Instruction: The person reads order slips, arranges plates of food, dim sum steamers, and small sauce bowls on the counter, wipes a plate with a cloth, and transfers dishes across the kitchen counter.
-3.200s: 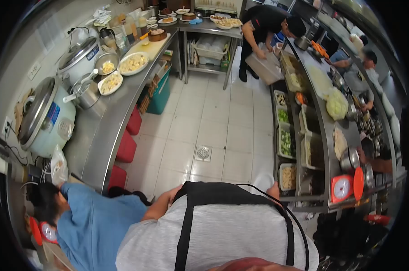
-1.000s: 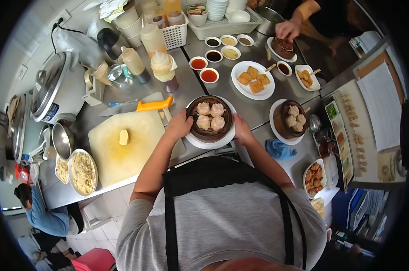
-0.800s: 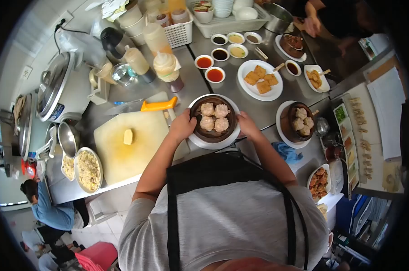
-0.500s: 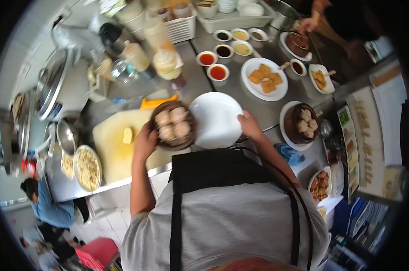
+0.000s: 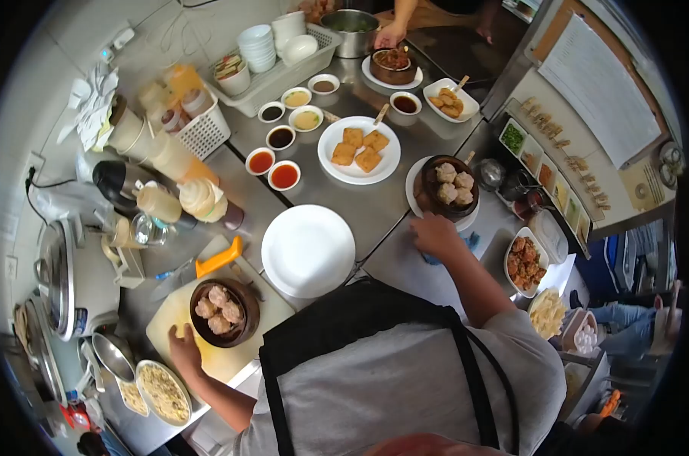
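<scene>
A bamboo steamer of dumplings (image 5: 217, 312) rests on the yellowed cutting board (image 5: 162, 313). Beside its lower left edge is my left hand (image 5: 185, 349), fingers apart and holding nothing. An empty white plate (image 5: 308, 251) lies on the steel counter between my hands. My right hand (image 5: 436, 234) reaches to the near edge of a second plate (image 5: 414, 199), which carries another steamer of dumplings (image 5: 455, 186). The right fingertips are at the plate's rim, and whether they pinch it is unclear. An orange-handled knife (image 5: 219, 257) lies behind the board.
A plate of fried squares (image 5: 359, 150) and sauce bowls, including a red one (image 5: 285, 175), stand ahead. Squeeze bottles (image 5: 202, 200) are at left. Another person's hand (image 5: 391, 35) is at a far steamer (image 5: 391, 67). Meat (image 5: 525, 263) fills a bowl at right.
The view has turned right. The left steamer was in my left hand and now sits on the board, released. My right hand has left the empty plate and moved to the right plate.
</scene>
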Available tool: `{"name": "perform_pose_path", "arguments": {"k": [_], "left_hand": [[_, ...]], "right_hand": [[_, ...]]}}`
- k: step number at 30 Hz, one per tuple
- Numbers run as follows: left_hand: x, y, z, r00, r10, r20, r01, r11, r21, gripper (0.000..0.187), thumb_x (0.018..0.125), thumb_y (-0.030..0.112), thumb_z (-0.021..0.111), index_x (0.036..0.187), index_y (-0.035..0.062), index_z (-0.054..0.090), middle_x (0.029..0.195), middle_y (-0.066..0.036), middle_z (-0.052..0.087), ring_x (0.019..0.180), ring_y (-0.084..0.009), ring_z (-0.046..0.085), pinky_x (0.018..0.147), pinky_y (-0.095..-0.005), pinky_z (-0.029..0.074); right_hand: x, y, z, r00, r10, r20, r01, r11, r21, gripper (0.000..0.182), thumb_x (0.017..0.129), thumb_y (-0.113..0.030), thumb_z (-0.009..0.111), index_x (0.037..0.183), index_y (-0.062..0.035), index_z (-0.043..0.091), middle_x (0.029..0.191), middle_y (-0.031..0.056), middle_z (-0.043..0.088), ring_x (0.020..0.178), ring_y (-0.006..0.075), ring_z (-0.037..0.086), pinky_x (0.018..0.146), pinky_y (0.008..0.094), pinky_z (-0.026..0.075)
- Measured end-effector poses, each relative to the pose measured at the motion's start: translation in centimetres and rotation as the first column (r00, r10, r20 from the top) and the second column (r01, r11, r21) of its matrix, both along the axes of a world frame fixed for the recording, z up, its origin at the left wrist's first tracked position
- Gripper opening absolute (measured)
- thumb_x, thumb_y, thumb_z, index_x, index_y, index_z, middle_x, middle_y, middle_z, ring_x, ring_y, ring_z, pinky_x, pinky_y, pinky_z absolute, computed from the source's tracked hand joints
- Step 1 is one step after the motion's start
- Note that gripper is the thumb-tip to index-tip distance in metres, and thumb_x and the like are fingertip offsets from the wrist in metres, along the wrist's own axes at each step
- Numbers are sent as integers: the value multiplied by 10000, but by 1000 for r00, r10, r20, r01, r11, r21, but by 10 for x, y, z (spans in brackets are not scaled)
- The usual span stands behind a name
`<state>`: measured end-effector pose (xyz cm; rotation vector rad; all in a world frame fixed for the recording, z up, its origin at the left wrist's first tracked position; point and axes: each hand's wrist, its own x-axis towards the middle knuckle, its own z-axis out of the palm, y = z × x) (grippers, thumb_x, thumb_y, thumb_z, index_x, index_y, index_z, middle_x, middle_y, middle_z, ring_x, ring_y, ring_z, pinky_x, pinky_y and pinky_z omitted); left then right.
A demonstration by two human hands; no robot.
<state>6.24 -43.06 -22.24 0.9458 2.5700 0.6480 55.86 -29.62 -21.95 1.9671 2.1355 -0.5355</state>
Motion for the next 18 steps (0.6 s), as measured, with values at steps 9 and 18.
{"name": "perform_pose_path", "arguments": {"k": [9, 18], "left_hand": [[115, 102, 16, 749, -588, 307, 431, 783, 449, 328, 789, 99, 490, 1094, -13, 442, 710, -23, 490, 594, -92, 455, 544, -213, 392], [171, 158, -25, 671, -741, -5, 739, 670, -76, 499, 761, 262, 505, 1141, -37, 379, 1062, -267, 458, 988, -376, 457, 852, -398, 365]], "right_hand": [[28, -31, -21, 988, -157, -1, 157, 988, 2, 243, 681, -114, 508, 921, -84, 533, 970, 171, 499, 872, 329, 516, 717, 415, 436], [-8, 13, 5, 685, 208, -698, -223, 972, 71, 279, 655, -96, 494, 928, -38, 500, 878, 147, 543, 828, 289, 522, 711, 354, 412]]}}
